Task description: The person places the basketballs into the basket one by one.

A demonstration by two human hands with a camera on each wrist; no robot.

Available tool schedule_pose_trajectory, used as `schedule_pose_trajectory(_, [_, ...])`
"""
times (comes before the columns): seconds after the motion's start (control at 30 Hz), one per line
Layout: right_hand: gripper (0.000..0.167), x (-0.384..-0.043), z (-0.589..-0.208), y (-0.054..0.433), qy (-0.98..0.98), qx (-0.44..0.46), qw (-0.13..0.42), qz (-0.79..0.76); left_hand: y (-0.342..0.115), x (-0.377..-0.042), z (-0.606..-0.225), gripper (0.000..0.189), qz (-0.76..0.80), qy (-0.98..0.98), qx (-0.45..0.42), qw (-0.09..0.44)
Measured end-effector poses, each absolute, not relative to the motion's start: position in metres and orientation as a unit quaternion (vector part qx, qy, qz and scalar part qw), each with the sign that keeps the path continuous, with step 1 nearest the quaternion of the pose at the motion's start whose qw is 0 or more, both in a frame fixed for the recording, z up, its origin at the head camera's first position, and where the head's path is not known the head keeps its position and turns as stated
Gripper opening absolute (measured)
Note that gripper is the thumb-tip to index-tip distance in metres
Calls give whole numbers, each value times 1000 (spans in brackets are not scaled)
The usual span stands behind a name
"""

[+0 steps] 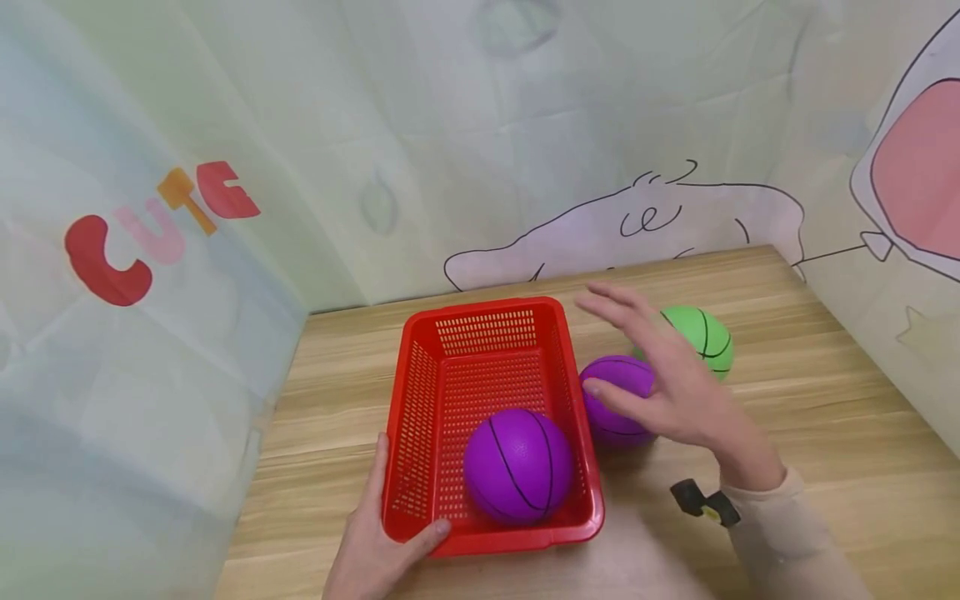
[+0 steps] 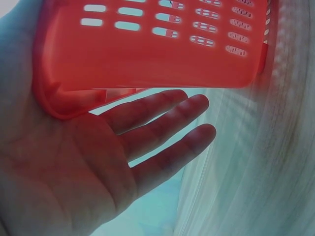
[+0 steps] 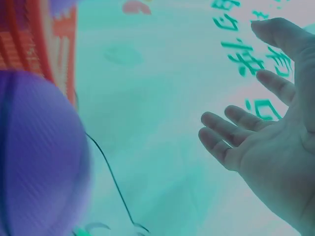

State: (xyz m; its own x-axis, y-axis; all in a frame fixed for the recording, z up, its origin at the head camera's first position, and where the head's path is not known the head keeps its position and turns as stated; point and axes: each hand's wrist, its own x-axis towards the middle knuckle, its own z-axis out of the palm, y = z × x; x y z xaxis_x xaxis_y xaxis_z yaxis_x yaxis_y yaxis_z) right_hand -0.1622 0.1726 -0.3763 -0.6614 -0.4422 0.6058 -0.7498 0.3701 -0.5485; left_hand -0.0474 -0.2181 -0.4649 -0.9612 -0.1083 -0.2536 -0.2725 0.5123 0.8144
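While one purple ball [image 1: 517,467] sits inside the red basket [image 1: 487,375], in its near right part, a second purple ball [image 1: 617,373] is on the table [image 1: 322,433] just outside the basket's right wall. Green ball [image 1: 703,329] is beyond that one, farther and to the right, partly behind the right hand [image 1: 671,379]. That hand is over the second purple ball, fingers and thumb apart, nothing held (right wrist view shows a gap between palm and ball). Left hand [image 1: 375,533] is at the basket's near left corner: thumb on the near rim, index finger along the left wall outside, the other fingers straight and spread below the rim. Light sleeve [image 1: 787,533] on the right arm, small black piece [image 1: 705,504] at its cuff. Behind the table, pale printed backdrop [image 1: 375,108]: "CUTE" letters [image 1: 168,246] on the left, line-drawn cartoon figure [image 1: 577,229] on the far side, pink balloon [image 1: 926,175] on the right.
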Motion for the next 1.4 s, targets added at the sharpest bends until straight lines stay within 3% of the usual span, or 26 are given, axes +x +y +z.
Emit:
schedule_pose_trajectory(0.27, [104, -173, -364, 221, -733, 350, 224, 538, -218, -48, -465, 139, 478, 867, -114, 87])
schedule_pose_trajectory(0.5, [98, -182, -371, 253, -671, 289, 219, 647, -217, -49, -465, 140, 480, 864, -119, 93])
schedule_pose_trajectory(0.9, [91, -193, -402, 285, -741, 112, 165, 641, -219, -49, -464, 140, 482, 862, -121, 97])
schedule_pose_trajectory(1.4, [90, -205, -457, 309, -806, 32, 65, 588, -218, -50, -465, 139, 487, 860, -119, 98])
